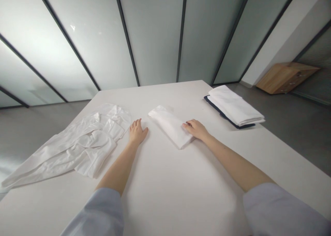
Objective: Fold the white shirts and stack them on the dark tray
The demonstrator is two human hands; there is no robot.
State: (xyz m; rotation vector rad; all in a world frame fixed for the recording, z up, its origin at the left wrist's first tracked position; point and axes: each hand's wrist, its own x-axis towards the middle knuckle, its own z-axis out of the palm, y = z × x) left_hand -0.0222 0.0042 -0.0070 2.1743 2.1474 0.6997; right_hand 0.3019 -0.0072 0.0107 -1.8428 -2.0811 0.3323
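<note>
Tabletop (165, 181) fills my view. Loose white garment (77, 150) is crumpled along the left edge. Folded stack (235, 106) sits on a dark board (219, 112) at the far right corner. Folded cloth (169, 124) lies mid-table, angled, nearer the far edge. Left hand (137, 132) is flat on bare tabletop between garment and cloth, fingers spread, holding nothing. Right hand (198, 129) rests on the cloth's near end, fingers laid on top, not clamped. I read this as pressing the fold flat. Lifting the cloth from here would need fingers under its near edge, with the fold kept together.
</note>
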